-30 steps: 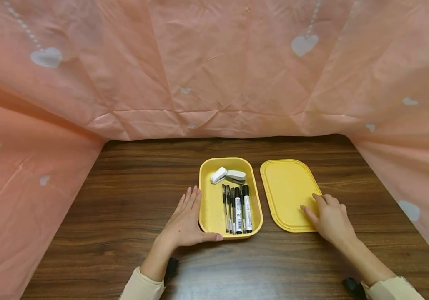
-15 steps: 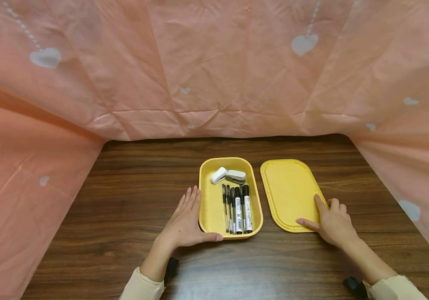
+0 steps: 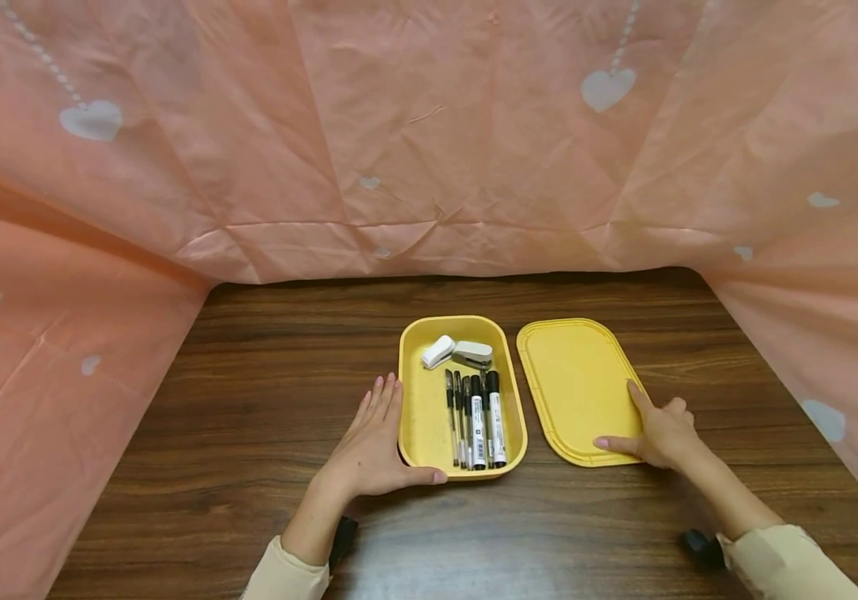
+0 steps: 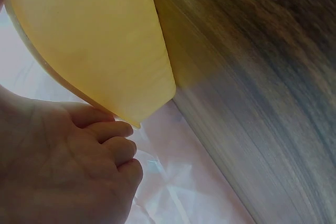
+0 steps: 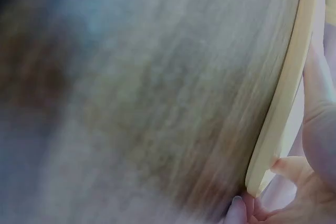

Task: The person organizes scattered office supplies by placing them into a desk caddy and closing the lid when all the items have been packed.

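Observation:
A yellow plastic box [image 3: 423, 408] stands on the table, its inside facing up. Along its left side lie the straight fingers of my left hand [image 3: 368, 454], the thumb spread across the near edge. Inside the box are two small white staplers [image 3: 472, 352], several black-capped gel pens [image 3: 451, 417] and two white markers [image 3: 496, 425] with black caps. To the right lies the flat yellow lid [image 3: 579, 387]. My right hand [image 3: 664, 433] grips the lid's near right corner, thumb and index finger spread over its rim; the right wrist view shows other fingertips [image 5: 237, 211] by the lid's edge.
The dark wood table [image 3: 286, 358] extends around the box and lid. Pink cloth [image 3: 429, 142] with white hearts hangs behind the table and along both sides. Dark wrist devices [image 3: 701, 550] sit below each wrist.
My right hand has shifted its thumb and index finger over the lid's corner, and the lid has slid slightly left toward the box. The left hand and the box stay put.

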{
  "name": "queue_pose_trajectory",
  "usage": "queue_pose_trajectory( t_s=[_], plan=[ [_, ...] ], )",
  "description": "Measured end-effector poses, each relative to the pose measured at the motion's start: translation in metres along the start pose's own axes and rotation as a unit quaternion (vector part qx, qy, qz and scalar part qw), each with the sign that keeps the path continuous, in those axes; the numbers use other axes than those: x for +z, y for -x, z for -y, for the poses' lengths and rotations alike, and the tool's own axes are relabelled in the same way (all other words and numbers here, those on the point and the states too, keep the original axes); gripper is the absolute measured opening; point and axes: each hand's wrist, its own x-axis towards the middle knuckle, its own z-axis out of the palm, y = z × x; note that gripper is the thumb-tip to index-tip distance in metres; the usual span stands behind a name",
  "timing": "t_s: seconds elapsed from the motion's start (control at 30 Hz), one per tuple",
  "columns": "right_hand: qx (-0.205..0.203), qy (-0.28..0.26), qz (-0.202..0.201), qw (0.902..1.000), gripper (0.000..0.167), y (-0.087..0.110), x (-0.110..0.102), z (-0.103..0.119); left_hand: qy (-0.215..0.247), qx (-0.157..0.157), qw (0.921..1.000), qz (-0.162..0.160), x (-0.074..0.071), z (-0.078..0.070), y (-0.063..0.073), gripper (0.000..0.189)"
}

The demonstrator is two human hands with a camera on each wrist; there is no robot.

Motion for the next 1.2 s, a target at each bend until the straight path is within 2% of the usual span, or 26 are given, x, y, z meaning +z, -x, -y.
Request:
queue_pose_trajectory(
  t_s=[0.17, 0.3, 0.47, 0.57, 0.83, 1.03, 1.2],
  plan=[
    [0.015, 0.007, 0.039, 0.9991, 0.129, -0.003, -0.007, 0.000, 0.002, 0.004, 1.0000, -0.001, 0.000, -0.001, 0.000, 0.136],
    [0.030, -0.012, 0.055, 0.9980, 0.133, -0.003, -0.010, -0.001, 0.003, 0.005, 1.0000, 0.000, -0.001, -0.002, 0.001, 0.137],
    [0.039, -0.054, 0.055, 0.9963, 0.135, 0.001, -0.013, 0.001, 0.004, 0.007, 1.0000, -0.001, 0.000, -0.002, 0.000, 0.137],
    [0.034, -0.057, 0.047, 0.9967, 0.134, 0.005, -0.013, 0.004, 0.002, 0.004, 1.0000, 0.005, 0.000, -0.002, -0.001, 0.138],
    [0.010, -0.077, -0.018, 0.9968, 0.133, 0.018, -0.014, 0.012, 0.003, 0.009, 1.0000, 0.004, 0.002, -0.001, -0.001, 0.136],
    [0.003, -0.094, -0.062, 0.9937, 0.136, 0.025, -0.017, 0.023, 0.001, 0.007, 1.0000, 0.003, 0.002, 0.000, -0.001, 0.136],
    [-0.023, -0.099, -0.112, 0.9884, 0.131, 0.030, -0.020, 0.036, 0.000, 0.005, 1.0000, -0.001, 0.001, 0.001, 0.000, 0.137]
  ],
)
